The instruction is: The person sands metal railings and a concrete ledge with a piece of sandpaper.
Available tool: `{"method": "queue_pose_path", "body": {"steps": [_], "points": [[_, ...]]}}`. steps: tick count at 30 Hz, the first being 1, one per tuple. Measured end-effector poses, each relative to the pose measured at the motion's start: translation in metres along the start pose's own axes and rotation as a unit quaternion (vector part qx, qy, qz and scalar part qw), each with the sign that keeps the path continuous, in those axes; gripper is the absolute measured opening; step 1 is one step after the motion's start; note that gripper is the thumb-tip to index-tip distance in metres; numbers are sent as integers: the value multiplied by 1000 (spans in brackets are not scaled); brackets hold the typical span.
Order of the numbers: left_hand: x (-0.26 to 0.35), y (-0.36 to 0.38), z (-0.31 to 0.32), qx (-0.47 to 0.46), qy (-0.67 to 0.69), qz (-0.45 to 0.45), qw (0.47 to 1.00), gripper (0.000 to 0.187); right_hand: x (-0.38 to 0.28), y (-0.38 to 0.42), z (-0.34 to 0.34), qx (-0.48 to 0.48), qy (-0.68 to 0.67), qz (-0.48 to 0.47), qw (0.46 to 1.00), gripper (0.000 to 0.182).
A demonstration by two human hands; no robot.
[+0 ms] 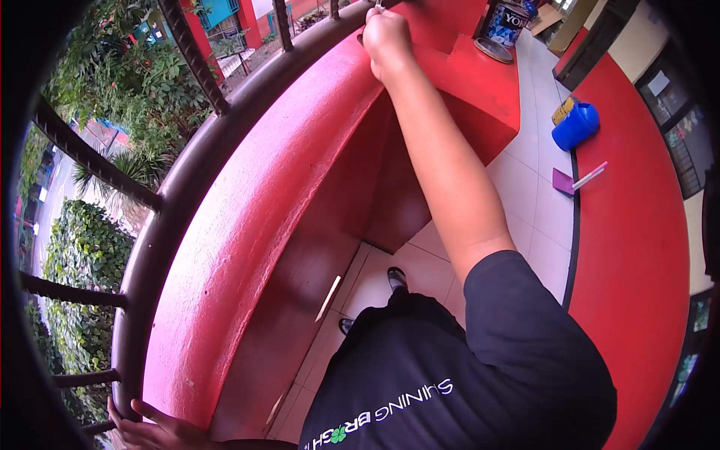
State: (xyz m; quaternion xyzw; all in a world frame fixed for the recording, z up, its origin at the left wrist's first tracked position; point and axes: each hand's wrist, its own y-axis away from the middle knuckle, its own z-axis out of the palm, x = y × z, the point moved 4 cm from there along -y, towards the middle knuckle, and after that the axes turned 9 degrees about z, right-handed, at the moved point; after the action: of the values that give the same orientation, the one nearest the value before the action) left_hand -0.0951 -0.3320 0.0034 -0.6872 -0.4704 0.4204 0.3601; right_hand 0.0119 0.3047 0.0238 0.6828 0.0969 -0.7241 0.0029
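Observation:
My right arm stretches up to the far end of the curved railing, where my right hand (386,46) is closed beside the dark rail. A small bit of something pale shows above its fingers, too little to name. My left hand (161,430) is at the lower left, fingers apart, against the dark metal railing (174,202) and the pink-red ledge (247,217). The rounded ledge runs along the inside of the railing between both hands.
A paint can (504,24) and a round lid (493,50) stand on the red surface at the top. A blue plastic container (575,126) and a purple dustpan-like piece (562,181) with pale sticks are at the right. Tiled floor (427,262) lies below; plants (82,262) grow outside.

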Motion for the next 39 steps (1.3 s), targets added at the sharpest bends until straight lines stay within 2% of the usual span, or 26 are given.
{"method": "queue_pose_path", "body": {"steps": [1,3,5,8,9,11,12,13,15,17,18,21,22,23,25,27,28,29,31,32,34,35,36,37,39], "points": [[-7,7,1,2,-1,-5,1000,80,-4,12,7,36,69,-59,995,33],[10,-9,-17,-114,83,-91,986,88,7,14,16,78,39,-67,994,40],[17,-15,-24,-115,99,-98,984,90,-4,28,12,62,25,-46,997,51],[19,-17,-24,-111,118,-105,981,93,-4,5,-4,80,-123,60,987,63],[19,-17,-24,-105,121,-105,981,93,5,-14,-3,47,-114,66,990,52],[17,-15,-22,-100,115,-100,983,92,32,-58,12,36,-223,53,973,42],[16,-15,-21,-97,107,-95,985,91,52,-93,18,44,-171,2,984,45],[16,-20,-24,-105,105,-80,986,91,31,-58,23,57,-214,54,974,62],[14,-23,-23,-108,103,-64,987,89,24,-53,33,103,-178,105,973,81],[16,-23,-22,-96,108,-58,988,89,14,-52,39,58,-207,154,964,90],[16,-23,-23,-86,98,-52,990,88,5,-47,41,-1,-234,172,957,92],[20,-23,-27,-75,92,-53,992,84,3,-10,47,-48,-269,163,948,93],[17,-22,-22,-73,94,-57,991,84,6,9,60,-26,-202,118,972,94],[12,-17,-18,-73,76,-56,993,82,1,33,70,21,-99,113,988,94],[12,-13,-16,-78,56,-55,994,80,-9,37,62,39,-109,98,988,94],[17,-19,-21,-57,68,-42,995,76,-6,-11,49,124,-109,77,983,92],[19,-22,-24,-48,79,-37,995,74,4,-38,43,88,-191,132,969,92],[18,-22,-23,-48,79,-40,995,74,-9,-22,43,24,-286,166,943,92],[18,-19,-21,-35,74,-32,996,72,-5,7,53,47,-155,60,985,94],[19,-21,-20,-40,72,-37,996,72,-10,39,59,31,-122,59,990,101],[20,-23,-19,-22,59,-20,998,73,-7,53,66,6,-124,44,991,99],[13,-14,-11,0,3,-1,1000,74,-9,51,62,10,-122,35,992,100],[11,-12,-11,-21,14,-13,1000,75,-3,15,58,64,-125,8,990,99],[10,-13,-11,-41,23,-25,999,76,0,-10,49,99,-143,53,983,97],[13,-16,-14,-49,29,-19,998,77,5,-17,48,15,-212,135,968,94]]}}
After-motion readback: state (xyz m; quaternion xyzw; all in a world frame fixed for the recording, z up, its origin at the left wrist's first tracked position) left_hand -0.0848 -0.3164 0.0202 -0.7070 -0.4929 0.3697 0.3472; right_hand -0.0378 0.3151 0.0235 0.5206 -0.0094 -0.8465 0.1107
